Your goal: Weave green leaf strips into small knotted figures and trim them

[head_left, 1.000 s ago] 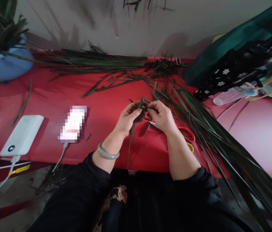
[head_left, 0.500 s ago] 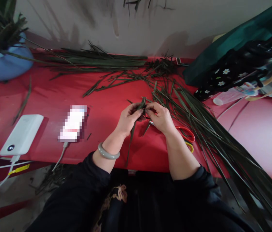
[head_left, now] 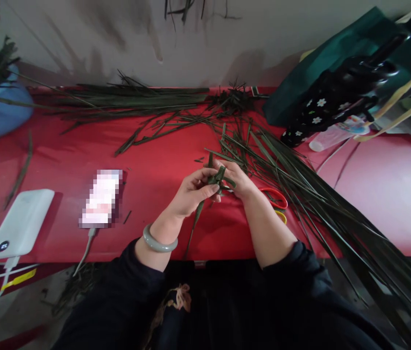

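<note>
A small folded piece of green leaf (head_left: 217, 178) is pinched between the thumb and fingers of my left hand (head_left: 194, 193), with a long narrow strip hanging from it toward the table's front edge. My right hand (head_left: 237, 179) is against the right side of the piece; its fingers are mostly hidden behind the leaf, so their grip is unclear. Scissors with red and yellow handles (head_left: 276, 198) lie beside my right wrist. Long leaf strips (head_left: 300, 187) spread across the table from behind my hands to the right front edge.
On the red table (head_left: 154, 194) are a white power bank (head_left: 23, 221) and a phone (head_left: 101, 198) on the left. More leaf strips (head_left: 128, 98) lie along the wall. A blue container (head_left: 3, 109) stands far left; a flowered black bottle (head_left: 331, 99) and green bag (head_left: 311, 73) are right.
The leaf piece now shows more openly, with loose ends sticking out. My right fingers have moved behind it. The whole view has shifted slightly.
</note>
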A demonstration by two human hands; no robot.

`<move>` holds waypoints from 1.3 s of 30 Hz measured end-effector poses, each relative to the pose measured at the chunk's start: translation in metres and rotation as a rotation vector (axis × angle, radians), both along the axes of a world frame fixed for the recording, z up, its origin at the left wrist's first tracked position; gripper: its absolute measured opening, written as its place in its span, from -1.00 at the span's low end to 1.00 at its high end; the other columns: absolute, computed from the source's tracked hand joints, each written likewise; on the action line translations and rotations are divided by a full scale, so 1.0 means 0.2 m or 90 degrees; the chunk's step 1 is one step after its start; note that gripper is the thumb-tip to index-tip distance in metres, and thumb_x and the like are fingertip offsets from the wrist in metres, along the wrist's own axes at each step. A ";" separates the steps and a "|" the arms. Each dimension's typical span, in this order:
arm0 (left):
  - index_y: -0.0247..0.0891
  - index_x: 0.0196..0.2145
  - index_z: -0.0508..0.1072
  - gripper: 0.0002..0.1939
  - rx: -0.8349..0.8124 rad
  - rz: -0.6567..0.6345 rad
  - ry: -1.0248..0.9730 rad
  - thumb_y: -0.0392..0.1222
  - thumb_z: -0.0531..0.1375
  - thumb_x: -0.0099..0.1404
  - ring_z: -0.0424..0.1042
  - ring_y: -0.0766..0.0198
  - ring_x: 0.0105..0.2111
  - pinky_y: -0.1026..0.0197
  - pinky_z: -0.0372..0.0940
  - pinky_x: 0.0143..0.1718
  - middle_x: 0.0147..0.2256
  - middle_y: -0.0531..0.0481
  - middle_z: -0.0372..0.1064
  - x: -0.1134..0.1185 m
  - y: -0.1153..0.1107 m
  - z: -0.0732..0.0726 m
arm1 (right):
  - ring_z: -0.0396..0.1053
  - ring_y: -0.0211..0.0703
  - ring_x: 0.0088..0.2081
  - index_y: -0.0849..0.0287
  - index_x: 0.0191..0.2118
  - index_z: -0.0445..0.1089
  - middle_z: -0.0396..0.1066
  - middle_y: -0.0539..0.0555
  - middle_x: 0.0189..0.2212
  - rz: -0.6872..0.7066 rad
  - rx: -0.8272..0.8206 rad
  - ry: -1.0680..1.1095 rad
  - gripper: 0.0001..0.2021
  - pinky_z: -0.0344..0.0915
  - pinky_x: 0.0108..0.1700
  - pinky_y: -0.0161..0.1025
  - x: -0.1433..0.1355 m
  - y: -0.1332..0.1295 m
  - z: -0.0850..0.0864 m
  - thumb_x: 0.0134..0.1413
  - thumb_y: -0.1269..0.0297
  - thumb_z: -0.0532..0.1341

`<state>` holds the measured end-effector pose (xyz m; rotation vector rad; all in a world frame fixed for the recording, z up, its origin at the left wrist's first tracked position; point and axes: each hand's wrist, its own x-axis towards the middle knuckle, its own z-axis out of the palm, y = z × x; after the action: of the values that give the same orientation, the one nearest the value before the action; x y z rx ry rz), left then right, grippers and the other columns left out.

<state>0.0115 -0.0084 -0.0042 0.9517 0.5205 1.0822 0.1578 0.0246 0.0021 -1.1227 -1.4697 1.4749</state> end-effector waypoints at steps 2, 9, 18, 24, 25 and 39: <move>-0.24 -0.25 0.43 -0.68 -0.023 -0.019 -0.028 -0.18 0.36 0.02 0.45 0.37 -0.51 0.36 0.33 -0.55 -0.38 0.04 0.46 0.00 -0.01 0.01 | 0.34 -0.28 -0.48 0.19 -0.32 0.41 0.40 0.01 -0.50 -0.002 -0.061 0.093 -0.57 0.28 -0.43 -0.32 -0.02 -0.03 0.02 0.04 -0.13 0.12; -0.24 -0.27 0.44 -0.66 -0.084 0.028 -0.071 -0.13 0.38 -0.02 0.37 0.47 -0.57 0.41 0.28 -0.61 -0.37 0.05 0.47 -0.01 0.01 0.02 | 0.45 -0.24 -0.31 0.06 -0.03 0.30 0.49 0.04 -0.26 -0.125 -0.133 0.378 -0.65 0.39 -0.33 -0.29 -0.07 0.00 0.00 0.09 0.05 0.12; -0.23 -0.32 0.44 -0.65 -0.145 -0.020 -0.129 -0.15 0.41 -0.08 0.31 0.51 -0.66 0.43 0.25 -0.65 -0.41 0.06 0.49 -0.02 0.01 0.03 | 0.45 -0.28 -0.39 0.09 -0.02 0.30 0.51 0.03 -0.28 -0.129 -0.145 0.427 -0.68 0.37 -0.46 -0.34 -0.10 0.00 -0.03 0.15 0.13 0.08; -0.26 -0.29 0.44 -0.72 -0.118 0.093 -0.106 -0.14 0.35 0.04 0.33 0.50 -0.65 0.45 0.25 -0.63 -0.44 0.05 0.48 -0.02 0.04 0.00 | 0.46 -0.16 -0.13 -0.10 0.11 0.21 0.48 0.01 -0.16 -0.122 0.059 0.376 -0.58 0.42 -0.16 -0.12 -0.03 0.02 -0.03 0.15 0.00 0.06; -0.26 -0.30 0.44 -0.73 -0.116 0.114 -0.103 -0.14 0.34 0.04 0.33 0.50 -0.66 0.45 0.24 -0.63 -0.46 0.05 0.47 -0.02 0.05 0.00 | 0.45 -0.14 -0.10 -0.11 0.12 0.20 0.47 0.01 -0.13 -0.107 0.086 0.355 -0.57 0.41 -0.11 -0.08 -0.02 0.02 -0.03 0.15 -0.01 0.06; -0.28 -0.29 0.42 -0.72 -0.143 0.103 -0.166 -0.17 0.34 0.03 0.28 0.54 -0.68 0.46 0.21 -0.63 -0.49 0.06 0.43 -0.05 0.06 0.03 | 0.45 -0.12 -0.16 0.10 -0.03 0.42 0.52 0.10 -0.24 -0.094 0.431 -0.325 -0.66 0.34 -0.12 -0.21 0.01 0.02 -0.08 0.15 0.35 0.02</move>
<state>0.0007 0.0044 0.0020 0.5687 0.4974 1.2431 0.1594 0.0289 -0.0142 -1.1680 -1.9704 0.5083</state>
